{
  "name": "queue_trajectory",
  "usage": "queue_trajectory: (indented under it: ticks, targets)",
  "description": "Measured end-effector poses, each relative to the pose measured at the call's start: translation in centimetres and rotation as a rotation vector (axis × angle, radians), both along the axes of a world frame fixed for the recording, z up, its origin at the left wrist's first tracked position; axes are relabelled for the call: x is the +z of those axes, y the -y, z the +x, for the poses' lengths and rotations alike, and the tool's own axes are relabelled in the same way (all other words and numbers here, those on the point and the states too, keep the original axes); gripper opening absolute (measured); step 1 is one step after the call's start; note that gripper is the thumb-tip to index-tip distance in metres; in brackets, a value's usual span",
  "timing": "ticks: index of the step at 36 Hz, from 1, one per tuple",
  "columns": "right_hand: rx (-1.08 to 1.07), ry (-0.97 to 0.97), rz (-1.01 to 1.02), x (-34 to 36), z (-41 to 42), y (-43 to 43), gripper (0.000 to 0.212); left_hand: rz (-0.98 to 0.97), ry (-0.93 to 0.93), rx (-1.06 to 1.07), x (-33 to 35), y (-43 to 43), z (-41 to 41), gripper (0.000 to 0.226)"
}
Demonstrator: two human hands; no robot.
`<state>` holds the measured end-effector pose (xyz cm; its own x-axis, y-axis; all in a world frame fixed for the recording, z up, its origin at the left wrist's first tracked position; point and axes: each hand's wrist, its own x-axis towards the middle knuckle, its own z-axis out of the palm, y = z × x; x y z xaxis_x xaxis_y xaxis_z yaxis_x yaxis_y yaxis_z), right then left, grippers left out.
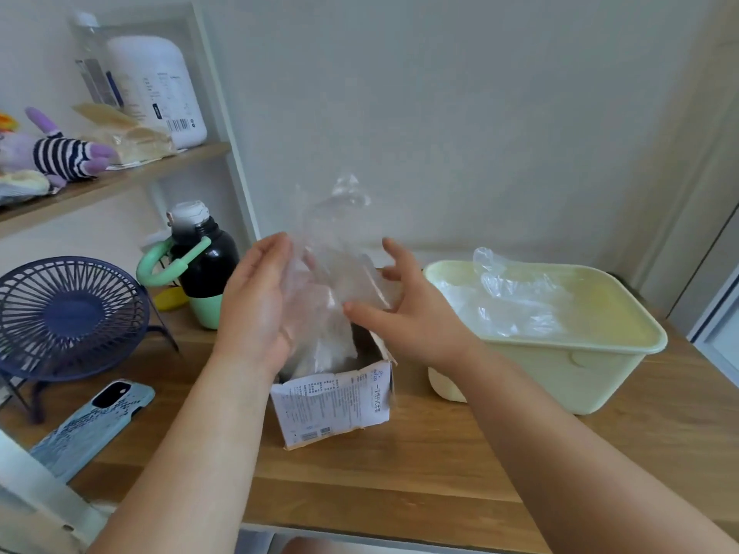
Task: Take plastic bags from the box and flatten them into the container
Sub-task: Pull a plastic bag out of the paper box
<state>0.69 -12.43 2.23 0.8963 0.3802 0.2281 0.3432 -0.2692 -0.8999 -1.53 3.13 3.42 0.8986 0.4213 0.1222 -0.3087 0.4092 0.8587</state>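
A small white cardboard box (334, 405) with printed text stands open at the middle of the wooden table. A clear plastic bag (334, 249) rises out of it between my hands. My left hand (256, 301) presses flat against the bag's left side, fingers together and pointing up. My right hand (404, 301) is on the bag's right side with fingers spread, thumb against the plastic. A pale yellow-green container (580, 365) stands to the right of the box, with several clear bags (516, 297) lying inside.
A dark blue desk fan (68, 317) sits at the left, a phone (96, 425) in a light blue case in front of it. A black and mint bottle (202, 265) stands behind the box. A shelf (120, 181) with a plush toy and bottles is at upper left.
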Motion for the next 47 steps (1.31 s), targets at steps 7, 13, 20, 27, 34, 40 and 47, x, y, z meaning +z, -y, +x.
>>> queue_trajectory:
  ticks: [7,13,20,27,34,40,47]
  targets:
    - [0.033,0.089,0.108,3.3,-0.5,2.9,0.052,0.346,-0.094,-0.167,0.8,2.3,0.3,0.02]
    - [-0.233,0.186,-0.137,4.3,0.2,5.4,0.019,0.451,-0.161,-0.351,1.2,4.9,0.9,0.019]
    - [-0.458,0.009,0.033,4.7,0.3,8.2,0.038,0.493,-0.081,-0.531,1.0,7.2,1.0,0.097]
    - [-0.507,-0.109,0.132,4.2,0.6,11.0,0.022,0.682,-0.072,-0.246,-0.2,9.8,2.3,0.041]
    - [-0.569,-0.119,0.181,4.1,0.8,12.2,0.011,0.203,-0.238,-0.471,0.2,9.6,3.3,0.007]
    - [-0.852,0.261,-0.256,3.4,0.6,12.1,0.074,0.11,-0.267,-0.486,0.7,9.8,3.8,0.015]
    - [-0.333,0.305,-0.19,4.9,-1.8,10.2,0.067,0.062,-0.238,-0.457,1.0,10.0,3.9,0.014]
